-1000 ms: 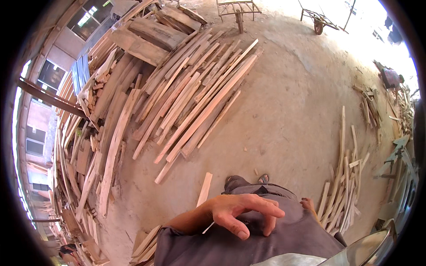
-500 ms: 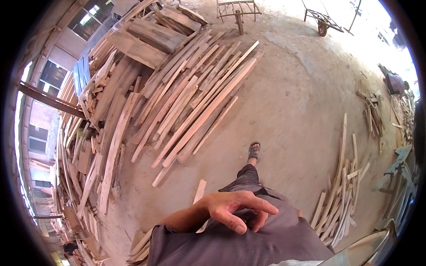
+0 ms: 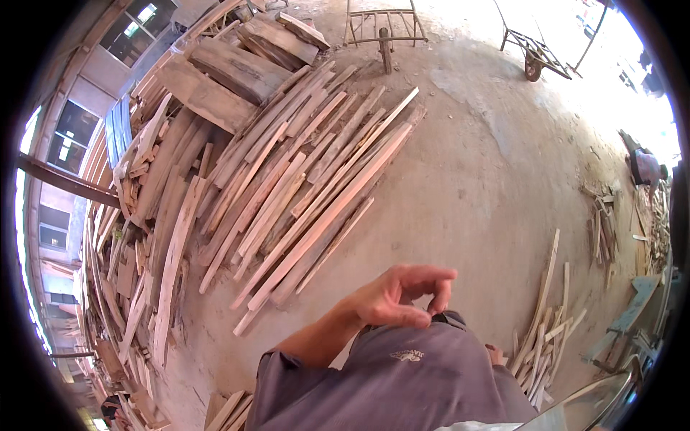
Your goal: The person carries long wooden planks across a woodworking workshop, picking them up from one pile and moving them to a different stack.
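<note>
My left hand (image 3: 406,296) hangs in front of my dark grey shirt (image 3: 417,377), its forearm coming out of the left sleeve. Its fingers are loosely curled, with a gap between thumb and forefinger, and nothing shows in them. A small patch of my right hand (image 3: 494,354) peeks out beside the shirt's right side; its fingers are hidden. Ahead and left of my left hand, long sawn wooden strips (image 3: 338,208) lie side by side on the ground. A smaller heap of wooden strips (image 3: 543,337) lies to my right.
Thick boards (image 3: 208,93) are stacked at far left, beside a tall timber pile (image 3: 169,266). Two carts, one with slats (image 3: 384,25) and one with a wheel (image 3: 532,68), stand ahead on the dirt floor (image 3: 467,194). At far right, a person (image 3: 647,169) bends near scattered wood.
My left hand has risen and its fingers have curled in more. The wood and carts sit lower in view. My sandalled foot, seen before, is now out of sight.
</note>
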A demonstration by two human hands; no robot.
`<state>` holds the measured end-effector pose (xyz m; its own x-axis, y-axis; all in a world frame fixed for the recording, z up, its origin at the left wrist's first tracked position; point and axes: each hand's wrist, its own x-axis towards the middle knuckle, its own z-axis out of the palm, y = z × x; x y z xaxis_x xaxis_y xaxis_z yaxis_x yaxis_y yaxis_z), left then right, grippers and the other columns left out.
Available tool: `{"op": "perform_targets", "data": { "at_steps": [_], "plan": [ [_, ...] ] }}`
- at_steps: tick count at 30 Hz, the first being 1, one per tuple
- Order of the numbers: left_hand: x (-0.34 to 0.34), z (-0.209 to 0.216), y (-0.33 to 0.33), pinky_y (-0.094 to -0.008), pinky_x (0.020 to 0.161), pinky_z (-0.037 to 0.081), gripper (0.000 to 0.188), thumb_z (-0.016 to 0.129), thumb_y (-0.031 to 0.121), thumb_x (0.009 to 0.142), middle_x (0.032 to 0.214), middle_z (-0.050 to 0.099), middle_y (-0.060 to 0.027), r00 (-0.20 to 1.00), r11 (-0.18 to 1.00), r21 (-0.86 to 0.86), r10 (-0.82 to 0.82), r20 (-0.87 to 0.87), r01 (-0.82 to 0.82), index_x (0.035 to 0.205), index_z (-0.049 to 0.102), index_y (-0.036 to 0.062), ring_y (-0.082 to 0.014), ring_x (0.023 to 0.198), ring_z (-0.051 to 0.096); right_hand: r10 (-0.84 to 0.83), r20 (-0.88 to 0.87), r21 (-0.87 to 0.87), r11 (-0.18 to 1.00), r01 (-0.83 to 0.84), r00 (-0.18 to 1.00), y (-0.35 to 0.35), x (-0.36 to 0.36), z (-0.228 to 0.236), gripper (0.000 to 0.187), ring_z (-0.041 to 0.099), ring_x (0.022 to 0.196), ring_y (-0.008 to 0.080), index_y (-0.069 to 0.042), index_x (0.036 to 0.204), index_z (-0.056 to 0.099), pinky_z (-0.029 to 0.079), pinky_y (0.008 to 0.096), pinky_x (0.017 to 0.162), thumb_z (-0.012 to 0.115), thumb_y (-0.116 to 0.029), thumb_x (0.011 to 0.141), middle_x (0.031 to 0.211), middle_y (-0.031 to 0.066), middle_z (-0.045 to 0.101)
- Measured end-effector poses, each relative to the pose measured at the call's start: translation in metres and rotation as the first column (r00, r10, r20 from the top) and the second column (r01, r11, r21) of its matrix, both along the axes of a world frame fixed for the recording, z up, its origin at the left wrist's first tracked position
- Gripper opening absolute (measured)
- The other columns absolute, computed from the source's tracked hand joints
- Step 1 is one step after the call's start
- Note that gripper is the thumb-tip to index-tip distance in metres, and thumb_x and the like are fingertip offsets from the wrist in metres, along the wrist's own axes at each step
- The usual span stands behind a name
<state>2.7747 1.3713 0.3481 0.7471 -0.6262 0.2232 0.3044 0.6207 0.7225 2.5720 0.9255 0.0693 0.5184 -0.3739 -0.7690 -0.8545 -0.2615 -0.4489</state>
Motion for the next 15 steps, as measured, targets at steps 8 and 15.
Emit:
{"op": "perform_targets", "data": {
  "at_steps": [8, 15],
  "plan": [
    [0.201, -0.037, -0.063, -0.0308, 0.089, 0.047, 0.056, 0.064, -0.008, 0.085, 0.088, 0.055, 0.0, 0.987, 0.935, 0.324, 0.116, 0.107, -0.145, 0.139, 0.054, 0.0057, -0.0121, 0.084, 0.053, 0.255, 0.147, -0.027, 0.967, -0.254, 0.956, -0.046, 0.145, -0.101, 0.031, 0.065, 0.064, 0.0161, -0.002, 0.111, 0.072, 0.051, 0.0308, 0.055, 0.063, -0.008, 0.082, 0.081, 0.0103, 0.071],
    [0.29, -0.264, -0.038, -0.0493, 0.09, 0.051, 0.051, 0.052, 0.022, 0.089, 0.108, 0.069, -0.0241, 0.959, -0.283, 0.929, 0.079, 0.272, -0.24, 0.139, 0.053, 0.0118, -0.0414, 0.103, 0.065, 0.412, 0.026, 0.024, 0.911, -0.412, 0.911, -0.131, 0.324, -0.157, 0.026, 0.067, 0.066, 0.0169, -0.004, 0.107, 0.072, 0.052, 0.03, 0.057, 0.061, -0.01, 0.085, 0.081, 0.0081, 0.071]
  ]
}}
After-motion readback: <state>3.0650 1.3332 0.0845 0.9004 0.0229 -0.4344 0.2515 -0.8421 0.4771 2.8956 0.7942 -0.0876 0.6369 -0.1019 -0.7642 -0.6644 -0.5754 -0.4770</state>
